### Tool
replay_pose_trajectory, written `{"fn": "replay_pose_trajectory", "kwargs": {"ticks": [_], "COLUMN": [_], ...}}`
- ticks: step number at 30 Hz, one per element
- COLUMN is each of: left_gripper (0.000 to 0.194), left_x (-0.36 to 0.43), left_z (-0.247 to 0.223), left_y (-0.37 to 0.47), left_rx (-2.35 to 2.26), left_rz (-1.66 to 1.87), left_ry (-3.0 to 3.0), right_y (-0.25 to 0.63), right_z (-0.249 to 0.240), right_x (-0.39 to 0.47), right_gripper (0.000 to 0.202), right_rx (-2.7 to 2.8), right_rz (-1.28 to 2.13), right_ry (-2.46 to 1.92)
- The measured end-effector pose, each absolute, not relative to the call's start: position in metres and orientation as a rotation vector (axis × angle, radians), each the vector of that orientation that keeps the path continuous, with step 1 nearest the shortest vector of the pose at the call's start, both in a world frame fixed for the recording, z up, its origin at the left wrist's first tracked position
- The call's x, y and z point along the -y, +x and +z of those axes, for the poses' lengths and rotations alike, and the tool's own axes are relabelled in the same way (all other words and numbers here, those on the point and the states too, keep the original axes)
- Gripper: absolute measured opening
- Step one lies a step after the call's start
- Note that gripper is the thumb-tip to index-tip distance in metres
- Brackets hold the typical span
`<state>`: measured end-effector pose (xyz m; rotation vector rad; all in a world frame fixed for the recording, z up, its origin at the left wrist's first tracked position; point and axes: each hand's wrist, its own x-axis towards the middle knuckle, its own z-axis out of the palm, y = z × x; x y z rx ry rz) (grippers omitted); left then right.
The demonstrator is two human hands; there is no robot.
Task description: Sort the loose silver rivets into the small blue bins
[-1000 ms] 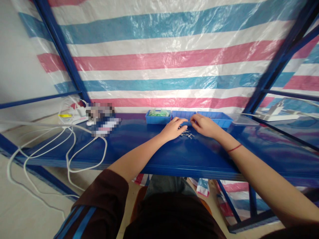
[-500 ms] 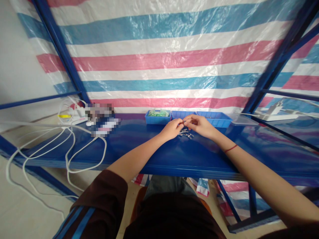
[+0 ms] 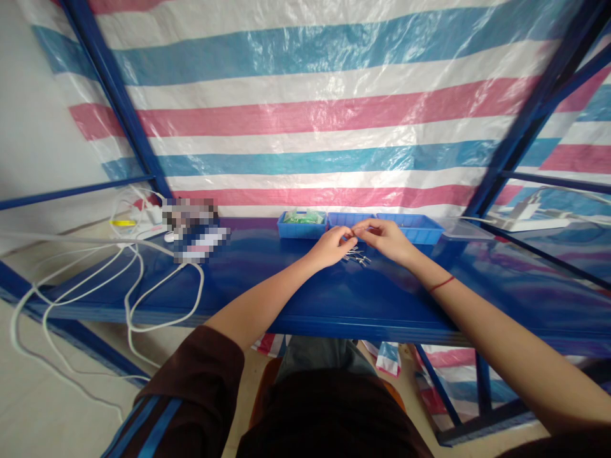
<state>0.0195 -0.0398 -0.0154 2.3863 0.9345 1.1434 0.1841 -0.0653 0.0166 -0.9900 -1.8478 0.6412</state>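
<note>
Several thin metal pieces lie in a small pile on the blue table. Just left of and above them, my left hand is closed, thumb and fingers pinched together. My right hand meets it fingertip to fingertip, also in a pinch. Whatever the fingertips hold is too small to make out. Behind the hands stand three blue bins: the left bin has a green item in it, the middle bin is partly hidden by my hands, and the right bin is beside my right hand.
White cables loop over the table's left side, near a blurred pile. A clear plastic lid lies right of the bins, and a white power strip is farther right. A striped sheet hangs behind.
My fingertips have shifted slightly against each other, and the right fingers are a little less curled over the left. The pile and bins have not moved.
</note>
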Motion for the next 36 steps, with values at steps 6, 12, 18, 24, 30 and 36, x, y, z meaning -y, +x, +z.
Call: {"fn": "replay_pose_trajectory", "kwargs": {"ticks": [6,12,18,24,30,36], "left_gripper": [0.015,0.021,0.021,0.012,0.017,0.029], "left_x": [0.04,0.04,0.04,0.039,0.041,0.04], "left_z": [-0.013,-0.014,-0.013,-0.009,-0.005,-0.012], "left_y": [0.019,0.019,0.018,0.014,0.012,0.015], "left_rx": [-0.929,-0.953,-0.945,-0.969,-0.974,-0.962], "left_rz": [1.158,1.098,1.142,1.409,1.483,1.328], "left_ry": [2.396,2.429,2.421,2.274,2.33,2.318], "right_y": [0.183,0.182,0.183,0.187,0.187,0.187], "right_z": [0.016,0.012,0.013,0.014,0.013,0.01], "right_x": [0.066,0.063,0.064,0.064,0.062,0.058], "right_gripper": [0.03,0.033,0.035,0.035,0.035,0.037], "right_rx": [1.788,1.73,1.788,1.796,1.852,1.732], "right_rz": [0.671,0.643,0.561,0.522,0.526,0.74], "right_ry": [-1.0,-0.984,-0.992,-1.027,-1.045,-1.137]}}
